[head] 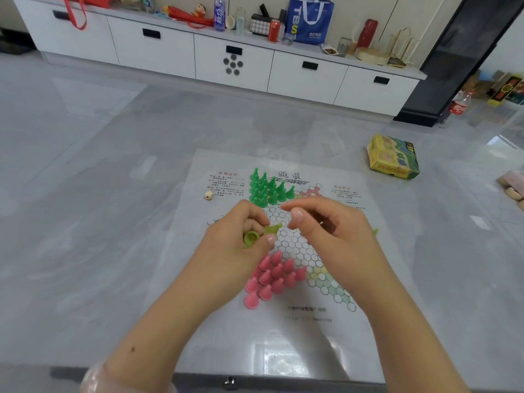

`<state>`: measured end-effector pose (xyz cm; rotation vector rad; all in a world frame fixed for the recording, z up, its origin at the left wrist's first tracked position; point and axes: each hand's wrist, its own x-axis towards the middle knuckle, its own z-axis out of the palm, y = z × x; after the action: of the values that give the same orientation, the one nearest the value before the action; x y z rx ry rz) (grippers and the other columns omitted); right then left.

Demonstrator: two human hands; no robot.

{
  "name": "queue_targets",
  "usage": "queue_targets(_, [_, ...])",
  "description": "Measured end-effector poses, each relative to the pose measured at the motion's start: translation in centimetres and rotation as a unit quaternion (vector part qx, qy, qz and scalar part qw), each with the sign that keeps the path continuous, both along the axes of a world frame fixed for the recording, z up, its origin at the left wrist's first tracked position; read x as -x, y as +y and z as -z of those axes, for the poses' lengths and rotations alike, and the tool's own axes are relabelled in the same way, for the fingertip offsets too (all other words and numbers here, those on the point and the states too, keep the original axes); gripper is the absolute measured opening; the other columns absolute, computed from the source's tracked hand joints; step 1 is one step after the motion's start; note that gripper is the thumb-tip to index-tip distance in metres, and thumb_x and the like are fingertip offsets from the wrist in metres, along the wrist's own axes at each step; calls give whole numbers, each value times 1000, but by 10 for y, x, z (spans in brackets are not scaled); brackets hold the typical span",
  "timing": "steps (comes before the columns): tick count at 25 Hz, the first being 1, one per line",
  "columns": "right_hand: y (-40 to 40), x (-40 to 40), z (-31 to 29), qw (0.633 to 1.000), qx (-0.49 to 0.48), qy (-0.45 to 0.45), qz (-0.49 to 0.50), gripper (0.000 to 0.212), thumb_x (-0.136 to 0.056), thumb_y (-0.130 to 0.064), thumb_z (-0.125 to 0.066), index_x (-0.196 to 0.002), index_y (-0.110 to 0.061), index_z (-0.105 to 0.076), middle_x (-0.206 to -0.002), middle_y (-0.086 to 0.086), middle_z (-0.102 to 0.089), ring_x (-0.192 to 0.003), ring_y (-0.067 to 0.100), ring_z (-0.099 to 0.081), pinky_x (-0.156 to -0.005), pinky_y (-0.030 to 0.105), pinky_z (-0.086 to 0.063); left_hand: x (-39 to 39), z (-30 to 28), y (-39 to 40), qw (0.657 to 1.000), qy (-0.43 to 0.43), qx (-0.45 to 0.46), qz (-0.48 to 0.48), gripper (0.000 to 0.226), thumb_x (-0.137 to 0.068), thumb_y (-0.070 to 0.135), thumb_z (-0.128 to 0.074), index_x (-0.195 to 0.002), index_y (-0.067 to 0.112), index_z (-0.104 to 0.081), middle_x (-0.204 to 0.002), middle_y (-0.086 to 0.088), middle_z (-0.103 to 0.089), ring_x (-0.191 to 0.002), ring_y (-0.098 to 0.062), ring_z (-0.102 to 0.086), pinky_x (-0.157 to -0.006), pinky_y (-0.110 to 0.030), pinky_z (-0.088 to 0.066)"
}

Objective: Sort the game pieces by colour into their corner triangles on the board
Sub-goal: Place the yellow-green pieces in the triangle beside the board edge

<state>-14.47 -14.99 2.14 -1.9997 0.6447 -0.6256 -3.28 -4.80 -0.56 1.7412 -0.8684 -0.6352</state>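
Hands meet above the middle of the board (283,330), a thin printed sheet lying flat on the grey table (99,194). The left hand (241,236) is curled around light green pieces (251,237); one shows its round hollow base toward the camera, and another pokes out between thumb and forefinger, its tip aimed at the other hand. The right hand (326,225) hovers just beside it with thumb and forefinger pinched close together; whether anything sits between them cannot be told. A sliver of light green (375,230) shows at the outer edge of this hand.

Dark green pieces (268,190) stand upright in a tight cluster on the far corner triangle of the star. Pink pieces (272,276) are packed into the near left triangle, just below the left wrist, most of them tilted or leaning against each other. The near right triangle (331,285), tinted pale green and yellow, holds no pieces.

A small pale die (209,195) lies on the board's far left edge. A yellow and green cardboard box (392,157) rests on the table well to the right, apart from the board.
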Motion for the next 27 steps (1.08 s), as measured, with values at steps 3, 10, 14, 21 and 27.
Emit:
queue_targets(3, [-1,1,1,999,-41,-6,-21,15,-84,-13,-62,-83,-27,-70,-72,-23,-68,-68,-9,-59,-63,5,-44,5,0,-4,1000,19,16,6,10,-84,17,-61,-84,25,-54,-72,8,-62,-66,-3,-58,-65,-15,-45])
queue_targets(10, [-5,2,6,998,-61,-8,-18,17,-82,-9,-64,-79,-24,-70,-72,-16,-70,-69,-4,-62,-63,7,-45,10,-4,-8,999,23,40,-6,6,-86,16,-59,-85,20,-56,-72,5,-66,-66,2,-60,-60,-7,-44])
queue_targets(14, [-24,9,9,998,-35,4,55,12,-83,-16,-63,-82,-26,-69,-72,-19,-67,-65,-10,-57,-60,6,-43,9,-4,-8,999,13,32,-13,15,-87,10,-55,-89,26,-54,-85,6,-65,-77,-3,-60,-63,-5,-43])
queue_targets(21, [-64,26,31,961,46,77,262,11,-86,-18,-59,-83,-25,-67,-87,-2,-59,-62,0,-50,-60,12,-40,2,-1,-4,999,17,30,-18,19,-92,9,-45,-90,27,-50,-84,11,-68,-57,1,-51,-50,-5,-39])
queue_targets(27, [-70,20,45,946,133,168,243,11,-86,-18,-60,-88,-18,-71,-88,-1,-48,-87,20,-55,-71,29,-44,1,-2,-3,999,12,43,-22,20,-93,26,-42,-80,20,-57,-65,6,-68,-39,3,-42,-44,-9,-32])
